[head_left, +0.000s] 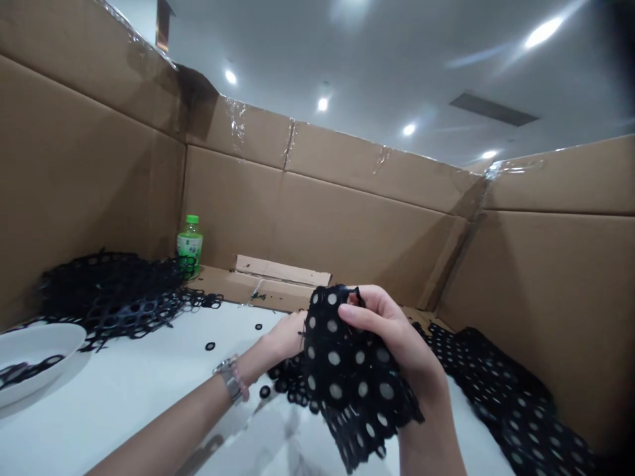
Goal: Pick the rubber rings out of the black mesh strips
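Observation:
My right hand (391,324) grips a floppy black sheet (342,360) dotted with pale round spots, its thumb pressed on the near face at the top edge. The sheet hangs down over the white table, with ragged lower edges. Behind its left side is my left hand (288,334), with a watch and a beaded bracelet at the wrist. Its fingers are hidden by the sheet, so I cannot tell what they hold. Small black rings (296,387) lie in a heap beneath the hands. A few loose ones, such as a black ring (210,346), are scattered to the left.
At the left lies a tangled pile of black mesh (124,291), beside a white bowl (74,334) with black strips inside. A green bottle (190,244) stands in the back corner. More spotted black sheets (510,390) are stacked at right. Cardboard walls (337,218) enclose the white table (163,383).

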{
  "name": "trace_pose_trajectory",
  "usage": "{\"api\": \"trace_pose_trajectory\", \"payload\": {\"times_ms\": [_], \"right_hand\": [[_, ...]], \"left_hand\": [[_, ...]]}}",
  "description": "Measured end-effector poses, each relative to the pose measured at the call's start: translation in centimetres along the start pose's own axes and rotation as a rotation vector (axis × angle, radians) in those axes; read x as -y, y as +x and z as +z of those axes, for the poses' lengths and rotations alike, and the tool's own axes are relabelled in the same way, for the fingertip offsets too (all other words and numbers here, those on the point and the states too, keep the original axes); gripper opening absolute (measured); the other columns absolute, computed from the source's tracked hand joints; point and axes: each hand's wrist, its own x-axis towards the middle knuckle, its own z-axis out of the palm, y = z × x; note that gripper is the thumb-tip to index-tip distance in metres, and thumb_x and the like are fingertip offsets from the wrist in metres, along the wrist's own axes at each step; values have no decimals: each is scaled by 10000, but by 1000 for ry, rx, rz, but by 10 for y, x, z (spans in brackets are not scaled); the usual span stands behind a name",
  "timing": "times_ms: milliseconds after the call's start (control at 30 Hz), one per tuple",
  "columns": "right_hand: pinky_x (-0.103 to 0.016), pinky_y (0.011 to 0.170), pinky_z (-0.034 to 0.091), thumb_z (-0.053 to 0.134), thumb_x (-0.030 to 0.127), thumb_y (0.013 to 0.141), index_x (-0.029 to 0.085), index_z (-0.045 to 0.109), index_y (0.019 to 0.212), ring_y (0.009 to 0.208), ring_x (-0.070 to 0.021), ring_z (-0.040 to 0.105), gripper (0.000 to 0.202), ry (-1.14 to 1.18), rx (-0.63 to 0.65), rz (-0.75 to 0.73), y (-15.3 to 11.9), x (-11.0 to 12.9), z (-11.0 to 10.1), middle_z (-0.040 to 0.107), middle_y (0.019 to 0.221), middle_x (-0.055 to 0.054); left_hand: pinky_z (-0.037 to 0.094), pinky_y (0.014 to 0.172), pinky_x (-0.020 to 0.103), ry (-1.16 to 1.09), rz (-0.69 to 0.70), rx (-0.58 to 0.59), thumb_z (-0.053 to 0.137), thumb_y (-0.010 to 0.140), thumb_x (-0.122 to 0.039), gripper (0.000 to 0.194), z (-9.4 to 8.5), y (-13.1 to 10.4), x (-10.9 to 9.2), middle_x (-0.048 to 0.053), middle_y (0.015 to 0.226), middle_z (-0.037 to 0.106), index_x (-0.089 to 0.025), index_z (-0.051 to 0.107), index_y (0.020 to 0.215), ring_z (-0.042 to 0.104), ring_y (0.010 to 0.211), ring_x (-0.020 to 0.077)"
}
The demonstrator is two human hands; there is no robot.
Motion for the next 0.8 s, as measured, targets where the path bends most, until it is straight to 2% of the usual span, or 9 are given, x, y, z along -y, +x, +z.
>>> {"api": "trace_pose_trajectory", "payload": {"times_ms": [167, 267, 333, 467, 500, 567, 667, 700, 800], "right_hand": [[-232, 581, 411, 645, 351, 689, 184, 582, 657, 606, -123, 505, 181, -106, -121, -74, 5, -4, -2, 544, 635, 16], [-229, 572, 393, 631, 300, 709, 195, 617, 684, 604, -119, 496, 109, -126, -104, -138, 8, -7, 1, 555, 644, 22], [-227, 565, 383, 608, 269, 730, 200, 631, 706, 606, -116, 492, 77, -119, -56, -164, 9, -7, 4, 560, 658, 22], [-230, 520, 351, 545, 258, 782, 190, 619, 696, 561, -110, 455, 132, -224, -68, -180, 6, -4, 9, 526, 623, 21], [-233, 521, 351, 543, 262, 786, 191, 616, 692, 561, -112, 452, 139, -260, -92, -199, 5, -4, 9, 520, 617, 20], [-241, 543, 369, 553, 272, 782, 202, 622, 695, 593, -124, 472, 131, -312, -114, -253, 3, -5, 9, 529, 628, 17], [-260, 612, 408, 562, 271, 777, 236, 646, 754, 683, -151, 521, 95, -333, -62, -291, 2, -8, 7, 574, 685, 13], [-268, 628, 415, 561, 272, 778, 244, 651, 774, 703, -159, 531, 94, -334, -41, -283, 2, -9, 7, 581, 694, 12], [-289, 638, 426, 581, 294, 756, 252, 656, 805, 738, -184, 548, 99, -321, -47, -255, 3, -11, 7, 589, 694, 5]], "left_hand": [[306, 470, 213, -103, 33, -362, 348, 851, -287, 311, -36, 12, -11, -41, 519, 385, -180, 370, 560, 352, 493, 96], [239, 443, 213, -64, 185, -345, 397, 846, -396, 397, -57, 9, -30, -65, 487, 267, -183, 301, 525, 256, 453, 78], [252, 454, 217, 46, 241, -344, 496, 796, -428, 377, -64, 5, -41, -65, 505, 302, -187, 340, 553, 277, 461, 79], [328, 541, 230, 226, 213, -700, 623, 706, -452, 334, -66, 1, -49, -16, 677, 439, -197, 407, 713, 365, 572, 103], [335, 550, 230, 226, 216, -737, 636, 695, -453, 348, -66, 1, -49, -12, 696, 440, -199, 400, 723, 365, 583, 104], [327, 525, 221, 175, 230, -610, 622, 710, -450, 348, -66, 1, -49, -30, 654, 413, -199, 381, 692, 345, 555, 94], [285, 457, 204, 39, 189, -192, 502, 809, -421, 328, -69, 3, -52, -54, 559, 350, -188, 359, 627, 320, 496, 79], [283, 452, 202, 0, 173, -104, 458, 838, -400, 322, -70, 3, -53, -54, 550, 348, -184, 363, 620, 324, 493, 78], [311, 468, 201, -86, 167, -47, 383, 879, -341, 308, -71, 2, -57, -44, 553, 387, -175, 400, 620, 362, 500, 78]]}}
